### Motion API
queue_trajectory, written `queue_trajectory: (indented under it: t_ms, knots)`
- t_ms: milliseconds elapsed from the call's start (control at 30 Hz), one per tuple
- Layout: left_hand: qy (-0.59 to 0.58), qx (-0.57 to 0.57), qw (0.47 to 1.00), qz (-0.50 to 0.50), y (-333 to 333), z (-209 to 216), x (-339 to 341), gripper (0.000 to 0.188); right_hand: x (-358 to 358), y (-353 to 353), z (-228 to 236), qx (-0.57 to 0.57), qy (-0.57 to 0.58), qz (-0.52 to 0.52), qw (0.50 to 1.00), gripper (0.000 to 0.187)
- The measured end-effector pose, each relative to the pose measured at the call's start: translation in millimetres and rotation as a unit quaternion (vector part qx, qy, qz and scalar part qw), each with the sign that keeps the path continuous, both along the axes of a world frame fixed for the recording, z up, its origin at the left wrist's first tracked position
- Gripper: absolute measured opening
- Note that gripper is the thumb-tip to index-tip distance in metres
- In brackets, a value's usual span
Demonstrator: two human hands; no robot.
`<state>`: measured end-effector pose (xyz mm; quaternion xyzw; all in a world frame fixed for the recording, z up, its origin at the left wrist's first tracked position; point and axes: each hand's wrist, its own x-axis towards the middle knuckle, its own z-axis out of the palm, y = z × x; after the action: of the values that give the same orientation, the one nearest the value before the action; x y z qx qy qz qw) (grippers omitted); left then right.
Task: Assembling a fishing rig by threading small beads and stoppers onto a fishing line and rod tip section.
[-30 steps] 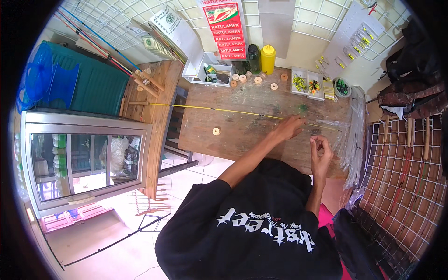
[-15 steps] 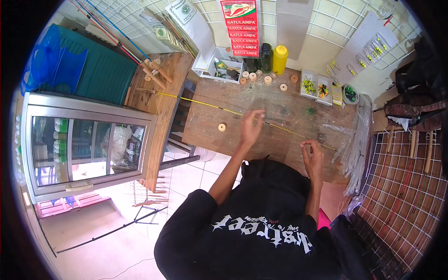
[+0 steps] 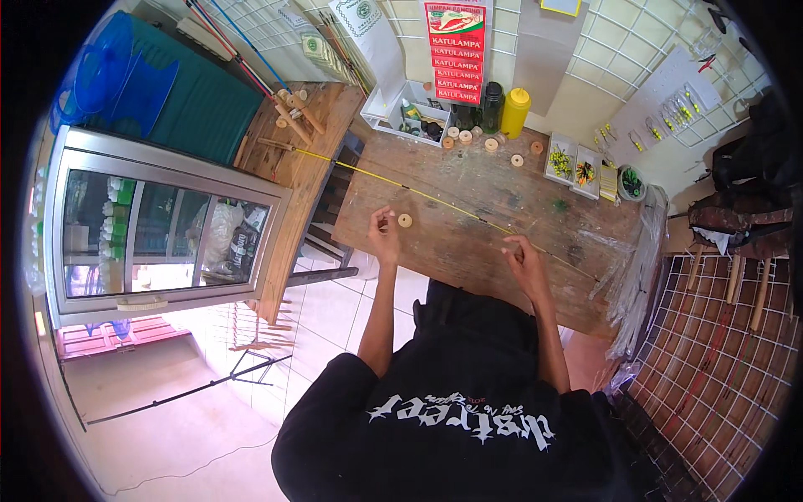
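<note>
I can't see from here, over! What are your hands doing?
Left hand fingers pinched, above the bench beside a small wooden ring. Right hand at the thin yellow rod lying across the wooden bench. Nothing between them.

Rough, worn wooden bench (image 3: pixel 468 243); thin yellow rod (image 3: pixel 435 197), seemingly glossy; matt cloth shirt (image 3: pixel 468 418).

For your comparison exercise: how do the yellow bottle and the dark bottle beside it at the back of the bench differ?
The yellow bottle is bright and opaque; the dark bottle is nearly black. The yellow one has a matching yellow cap; the dark one's top is dark. Both stand upright, side by side, against the wall.
</note>
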<state>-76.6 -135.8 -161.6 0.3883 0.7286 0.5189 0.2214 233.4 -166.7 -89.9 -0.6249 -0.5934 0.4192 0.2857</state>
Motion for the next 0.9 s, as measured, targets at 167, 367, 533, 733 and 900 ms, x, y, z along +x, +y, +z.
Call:
queue_trajectory:
  t_ms: [167,367,533,733,900]
  knots:
    - [-0.013,-0.006,1.000,-0.011,-7,0,-19,0.022,-26,22,-13,0.056,-0.056,0.045,0.996,0.021]
    - [-0.010,0.002,1.000,0.004,8,-17,-48,0.023,-38,36,-49,0.130,-0.100,0.028,0.986,0.027]
    - [0.025,-0.016,0.999,0.044,42,-32,-90,0.035,-38,36,-55,0.143,-0.140,0.032,0.979,0.033]
    - [-0.047,-0.012,0.996,0.079,93,-70,-135,0.060,-57,44,-64,0.123,-0.150,0.032,0.980,0.026]
    - [-0.253,-0.059,0.964,0.050,114,-55,-131,0.056,-71,49,-61,0.100,-0.192,0.007,0.976,0.021]
